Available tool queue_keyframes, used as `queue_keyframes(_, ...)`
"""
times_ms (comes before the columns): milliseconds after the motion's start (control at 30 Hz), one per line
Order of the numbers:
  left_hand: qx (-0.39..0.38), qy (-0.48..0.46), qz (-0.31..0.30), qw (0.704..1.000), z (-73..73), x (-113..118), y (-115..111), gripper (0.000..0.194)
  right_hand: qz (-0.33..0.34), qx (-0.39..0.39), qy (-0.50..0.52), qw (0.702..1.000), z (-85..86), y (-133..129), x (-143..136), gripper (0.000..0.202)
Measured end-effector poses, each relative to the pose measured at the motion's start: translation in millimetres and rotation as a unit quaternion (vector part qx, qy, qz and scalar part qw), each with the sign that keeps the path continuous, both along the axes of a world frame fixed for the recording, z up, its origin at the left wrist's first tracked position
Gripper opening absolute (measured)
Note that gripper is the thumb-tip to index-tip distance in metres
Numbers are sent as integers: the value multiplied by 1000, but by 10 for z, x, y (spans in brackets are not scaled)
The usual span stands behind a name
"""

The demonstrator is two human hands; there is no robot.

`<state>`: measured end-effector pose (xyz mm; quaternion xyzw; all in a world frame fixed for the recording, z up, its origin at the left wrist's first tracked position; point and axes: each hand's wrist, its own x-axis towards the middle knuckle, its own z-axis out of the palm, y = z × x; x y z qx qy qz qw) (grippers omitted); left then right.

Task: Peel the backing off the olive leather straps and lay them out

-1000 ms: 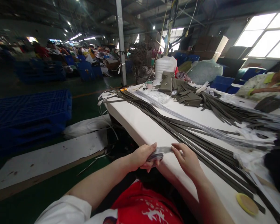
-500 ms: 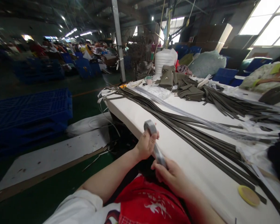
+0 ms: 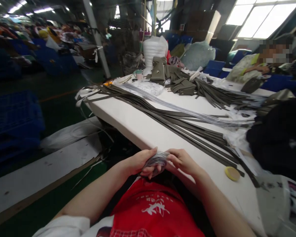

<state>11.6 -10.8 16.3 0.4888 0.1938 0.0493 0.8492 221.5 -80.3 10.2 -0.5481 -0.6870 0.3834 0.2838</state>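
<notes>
Close to the front edge of the white table (image 3: 128,121), both hands meet around a grey coiled strip (image 3: 158,159). My left hand (image 3: 144,163) is wrapped round the coil, with some fingertips showing through or beneath it. My right hand (image 3: 181,159) pinches the coil's right side, thumb and fingers pressed together. Long dark strips (image 3: 167,120) lie in a bundle across the table just beyond the hands. A round yellow disc (image 3: 232,173) rests on the table to the right.
Grey-green bags (image 3: 159,70) and a white foam roll (image 3: 154,51) stand at the table's far side. A person in light clothing sits at the back right. Blue pallets (image 3: 14,118) are at the left. A black bundle (image 3: 278,131) sits at the right.
The grey strip, earlier stretched between the two hands, is now gathered in a coil. My hands have come together. The view has turned to the right.
</notes>
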Motion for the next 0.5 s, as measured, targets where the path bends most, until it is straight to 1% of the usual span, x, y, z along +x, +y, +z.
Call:
queue_keyframes(67, -77, -25, 25, 996, -48, 18, -61, 71, -8, 21, 64, 998, -59, -89, -171, 52)
queue_keyframes(100, -106, -37, 53, 992, -84, 25, -89, 67, -8, 26, 80, 996, -72, -128, -256, 49)
queue_keyframes(133, -129, -44, 88, 987, -128, 32, -106, 62, -25, 39, 82, 996, -76, -155, -325, 45)
queue_keyframes(200, -145, -26, 156, 977, -229, 52, -98, 54, -53, 46, 77, 995, -60, -176, -382, 42)
queue_keyframes(233, -132, 0, 194, 972, -279, 70, -77, 53, -60, 43, 66, 995, -44, -183, -363, 41)
queue_keyframes(300, -63, 67, 253, 963, -358, 126, -29, 47, -58, 26, 30, 998, -17, -219, -259, 40)
queue_keyframes(367, 44, 116, 276, 953, -404, 197, -19, 48, -47, -2, -25, 999, -28, -299, -134, 42)
queue_keyframes(400, 104, 126, 264, 951, -420, 233, -39, 50, -38, -21, -56, 997, -58, -350, -88, 45)
queue_keyframes(433, 165, 127, 237, 949, -437, 267, -75, 50, -28, -44, -89, 995, -106, -405, -61, 48)
queue_keyframes(500, 278, 115, 154, 941, -485, 330, -183, 45, -9, -89, -142, 986, -240, -518, -58, 56)
